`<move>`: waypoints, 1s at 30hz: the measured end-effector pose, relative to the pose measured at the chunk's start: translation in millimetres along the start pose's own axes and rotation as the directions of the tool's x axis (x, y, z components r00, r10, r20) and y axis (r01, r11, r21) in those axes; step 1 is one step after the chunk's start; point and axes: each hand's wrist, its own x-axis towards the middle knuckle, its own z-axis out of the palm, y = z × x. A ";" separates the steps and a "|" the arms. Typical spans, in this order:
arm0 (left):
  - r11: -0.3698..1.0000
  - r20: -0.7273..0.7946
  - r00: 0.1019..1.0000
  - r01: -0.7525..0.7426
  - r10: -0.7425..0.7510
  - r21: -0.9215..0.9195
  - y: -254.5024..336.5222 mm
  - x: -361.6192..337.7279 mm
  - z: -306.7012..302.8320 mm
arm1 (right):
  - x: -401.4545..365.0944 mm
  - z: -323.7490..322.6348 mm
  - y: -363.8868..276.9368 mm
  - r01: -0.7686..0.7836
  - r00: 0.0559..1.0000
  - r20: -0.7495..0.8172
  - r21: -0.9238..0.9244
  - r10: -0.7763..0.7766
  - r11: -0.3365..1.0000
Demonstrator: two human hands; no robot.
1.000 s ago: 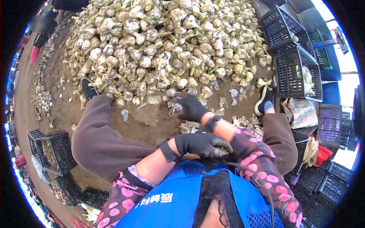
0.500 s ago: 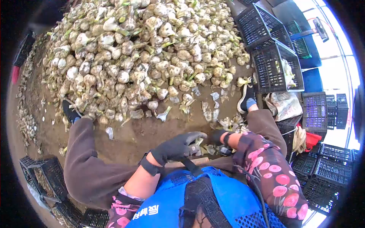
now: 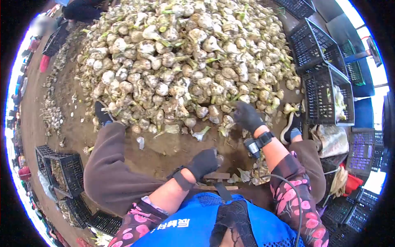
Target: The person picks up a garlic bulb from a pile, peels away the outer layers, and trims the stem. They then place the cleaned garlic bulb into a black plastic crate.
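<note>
**Garlic — reach for a bulb**

Right hand (image 3: 247,116): at the garlic pile's (image 3: 181,61) near edge, fingers bent down onto the rim bulbs (image 3: 213,110) — gripped or not, I cannot tell. Left hand (image 3: 203,162): well short of the pile, fingers curled together. Judged step: picking up; next calls for a firm close round one bulb.

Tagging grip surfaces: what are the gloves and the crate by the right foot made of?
Gloves: black fabric, matte, likely knit and possibly coated. They crease softly over the knuckles, but the weave is too small to tell. Crate: black moulded plastic, judging by its rigid open lattice walls and slight sheen.
</note>
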 end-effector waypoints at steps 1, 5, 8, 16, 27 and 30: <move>0.999 0.007 1.000 0.004 -0.005 0.050 0.1 -0.9 1.0 | 8.8 12.4 -23.5 0.153 0.984 -0.082 -0.051 -0.157 0.987; 0.971 -0.019 0.991 -0.131 0.129 -0.201 -4.6 -1.4 -4.1 | 83.6 61.7 -87.7 0.413 0.902 -0.047 -0.191 -0.429 0.890; 0.872 -0.274 0.945 -0.280 0.177 -0.403 -17.8 6.6 11.5 | 123.8 87.9 -112.6 0.521 0.844 0.058 -0.326 -0.533 0.789; 0.904 -0.797 0.601 -0.308 -0.056 -0.295 -12.5 0.5 -33.7 | 100.5 52.1 -144.4 0.067 0.997 0.019 0.064 -0.068 0.996; 0.366 -0.469 0.859 -0.511 0.205 -0.778 15.3 -41.6 -57.3 | -83.9 8.0 -169.9 -0.067 0.995 0.000 0.729 0.097 0.681; 0.249 -0.389 0.862 -0.475 0.326 -0.844 16.1 -34.7 -43.7 | -113.8 -8.3 -194.2 -0.121 0.988 0.018 0.693 0.151 0.711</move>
